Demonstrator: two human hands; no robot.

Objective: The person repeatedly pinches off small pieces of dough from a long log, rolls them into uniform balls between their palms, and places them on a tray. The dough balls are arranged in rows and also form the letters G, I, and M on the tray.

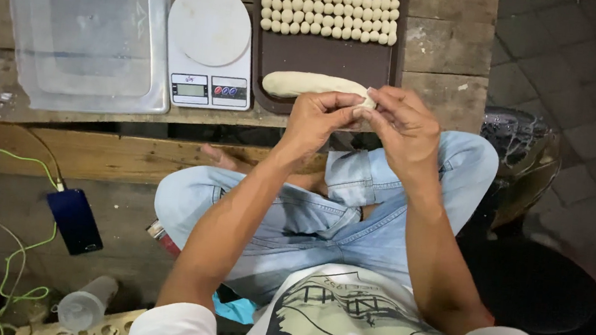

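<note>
Wooden planks make the low bench [447, 51] that carries everything, and the person sits cross-legged before it in pale blue jeans. On its left part lies a clear plastic tray [89, 27], turned so that its flat bottom shows. Beside it, at the middle, rests a dark brown tray [323, 57]. Between these two stands a white kitchen scale [210, 46] with a round plate on top.

On the near part of the brown tray lies a long roll of pale dough [313, 85], and at the far end many small dough balls [328, 8] sit in tidy rows, close together but not pressed.

Both hands meet just above the right end of the roll. The left hand [317, 122] and the right hand [407, 127] are closed together on a small piece of dough [368, 101], pinched between the fingertips; whether this piece is already free from the roll I cannot tell.

To do this step well, in my judgement, the pinch should take the same amount each time (the scale is near for a check). The fingers should press lightly so the piece stays round. Each piece should be of equal size to the balls already in the rows, and the roll should not be dragged off the tray.
</note>
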